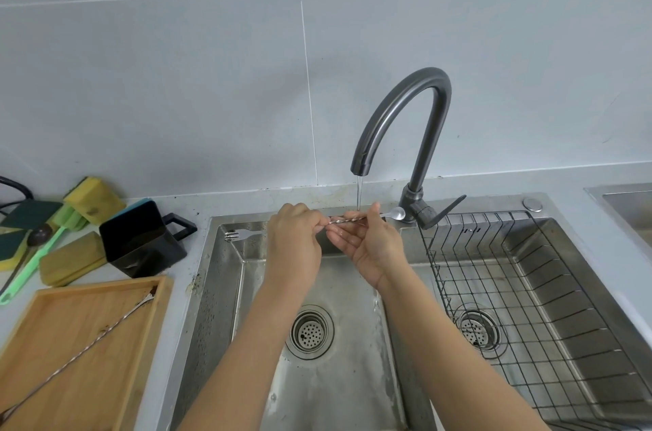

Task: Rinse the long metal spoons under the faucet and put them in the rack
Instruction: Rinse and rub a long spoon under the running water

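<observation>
Both hands — left hand, right hand — holding twisted spoon, under faucet stream

I hold a long twisted bar spoon level under the faucet stream, fork end left, bowl right. My left hand grips the shaft; my right hand pinches it w/ palm up. Wire rack sits in the right basin. 2nd long spoon lies on the wooden tray at left on the table.
</observation>
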